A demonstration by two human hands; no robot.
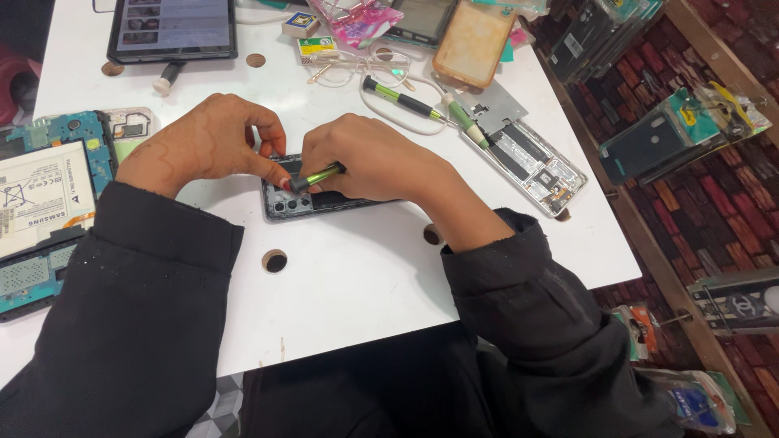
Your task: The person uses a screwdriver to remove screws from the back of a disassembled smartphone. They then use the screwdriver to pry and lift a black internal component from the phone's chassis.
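Left hand (213, 139): rests on the white table (341, 276) at 9 o'clock of the dark phone (312, 197); fingers curled, tips pressing the phone's left end and holding it steady.
Right hand (375, 158): lies over the phone's middle and right part; fingers clenched around a green-handled screwdriver (318, 176).
Screwdriver: held nearly flat, dark tip pointing toward 8 o'clock and meeting the phone beside the left thumb.
Dark phone: lies flat at the table's centre, long axis running 9 to 3 o'clock; camera openings show at its lower left corner; most of its body is hidden under the right hand.
Opened phone frame (531, 162): at 2 o'clock of the hands, well apart; a silver shell lying open-side up, holding circuit boards and grey shielding.
Spare screwdrivers (406, 101): two lie at 1 o'clock of the hands, near the frame; one rests on a grey metal plate (499, 104).
Spectacles (357, 66): at 12 o'clock, lenses on the table.
Opened tablet (45, 207): at 9 o'clock, on the table's left edge; its shell holds a white battery and blue circuit boards.
Tablet screen (172, 28): at 11 o'clock, far edge, display lit.
Orange phone case (473, 40): at 1 o'clock, far edge; contents cannot be told.
Pink bag (357, 20): at 12 o'clock, far edge; contents too blurred to tell.
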